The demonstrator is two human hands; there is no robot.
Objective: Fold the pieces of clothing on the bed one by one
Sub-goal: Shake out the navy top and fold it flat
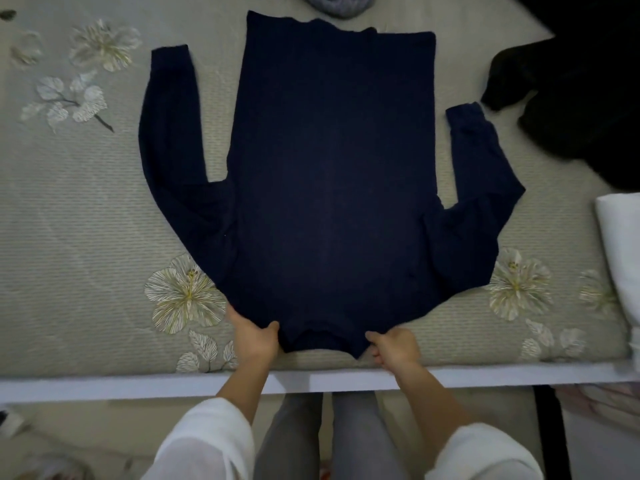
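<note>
A dark navy long-sleeved sweater (329, 174) lies spread flat on the bed, its collar at the near edge and its hem at the far side. Both sleeves are bent and point away from me. My left hand (254, 336) pinches the fabric just left of the collar. My right hand (394, 346) grips the fabric just right of the collar. A black garment (571, 109) lies heaped at the right of the bed. A grey garment (334, 3) shows at the far edge.
The bed carries a beige cover with flower prints (69, 220). Its white front rail (138, 388) runs across below my hands. A white folded item (620, 244) sits at the right edge. My grey-trousered legs stand against the rail.
</note>
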